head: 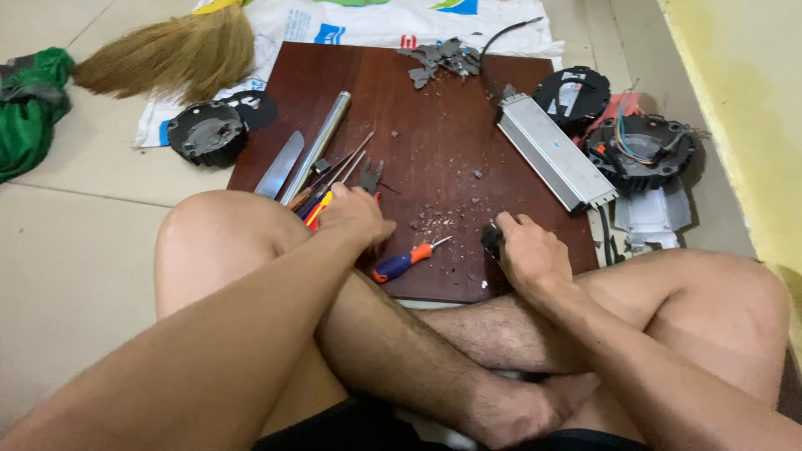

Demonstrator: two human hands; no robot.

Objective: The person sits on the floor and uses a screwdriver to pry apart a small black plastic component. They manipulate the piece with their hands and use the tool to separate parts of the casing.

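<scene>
I sat cross-legged on the floor with a dark red board (434, 125) as my worktop. My left hand (355, 219) rested among a bundle of tools (322, 190) at the board's near left edge, its fingers curled down over them; I could not tell whether they pinched any. My right hand (528, 250) was closed around a small black part (491, 240) at the near right edge. A screwdriver with a blue and orange handle (401, 262) lay between my hands. A long silver box (553, 150) lay further right.
</scene>
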